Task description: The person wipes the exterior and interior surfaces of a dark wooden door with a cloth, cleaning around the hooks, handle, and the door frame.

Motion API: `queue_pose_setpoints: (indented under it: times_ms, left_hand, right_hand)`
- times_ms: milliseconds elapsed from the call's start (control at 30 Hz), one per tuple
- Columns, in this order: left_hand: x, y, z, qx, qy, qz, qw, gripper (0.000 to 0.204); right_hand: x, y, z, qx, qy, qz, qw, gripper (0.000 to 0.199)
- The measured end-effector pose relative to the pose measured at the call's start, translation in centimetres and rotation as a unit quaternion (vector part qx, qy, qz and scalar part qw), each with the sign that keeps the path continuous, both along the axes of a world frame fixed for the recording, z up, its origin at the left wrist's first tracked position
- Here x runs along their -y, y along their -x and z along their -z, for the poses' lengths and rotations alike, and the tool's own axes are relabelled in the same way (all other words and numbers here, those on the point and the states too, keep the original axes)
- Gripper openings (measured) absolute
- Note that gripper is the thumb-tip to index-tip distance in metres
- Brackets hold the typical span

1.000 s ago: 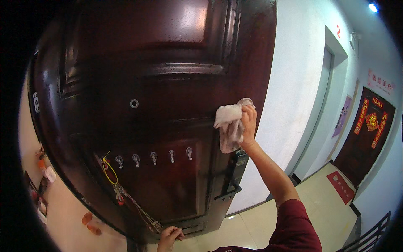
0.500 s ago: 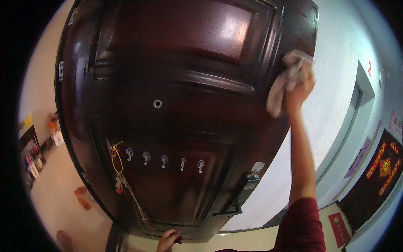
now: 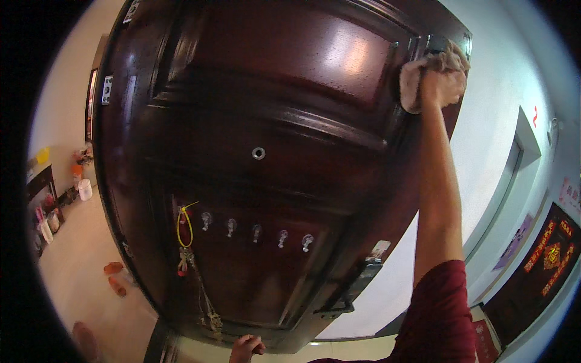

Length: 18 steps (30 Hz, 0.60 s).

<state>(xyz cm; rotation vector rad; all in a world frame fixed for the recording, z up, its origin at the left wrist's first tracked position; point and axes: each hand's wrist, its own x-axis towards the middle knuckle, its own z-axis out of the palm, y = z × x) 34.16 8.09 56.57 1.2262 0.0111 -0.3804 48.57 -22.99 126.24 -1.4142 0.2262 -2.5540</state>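
Note:
A dark red-brown panelled door (image 3: 242, 121) fills the middle of the view, with wet-looking droplets on its upper panel. My right hand (image 3: 445, 89) is raised to its upper right edge, closed on a pale beige cloth (image 3: 413, 88) that presses against the door surface. Part of the cloth hangs down beside my wrist. Low in front of the door, my left hand (image 3: 247, 349) has its fingers curled in; whether they hold anything is hidden. A row of clear hooks (image 3: 256, 233) and a round peephole (image 3: 258, 153) are on the door.
A yellow loop (image 3: 184, 228) with keys and cords hangs from the door's left hook. The black door handle (image 3: 348, 290) sits at the lower right. Orange slippers (image 3: 115, 279) lie on the floor at left. A white wall (image 3: 484, 139) and another dark door (image 3: 538, 260) stand at right.
My right hand and the cloth have moved up along the door's right edge. The view has shifted slightly, so the door appears further right. My left hand stays low and curled.

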Motion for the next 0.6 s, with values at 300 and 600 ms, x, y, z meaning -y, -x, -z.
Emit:
queue_pose_setpoints:
  times_ms: [300, 600]
  left_hand:
    - [-3.5, 0.5, -3.5, -0.024, 0.073, -0.013, 0.997, 0.018]
    - [-10.6, 2.7, -3.8, -0.064, 0.082, -0.035, 0.994, 0.018]
  right_hand:
    - [-16.7, -1.8, 16.4, -0.236, 0.563, -0.046, 0.791, 0.05]
    - [2.6, -2.2, 7.0, 0.051, 0.204, -0.057, 0.976, 0.04]
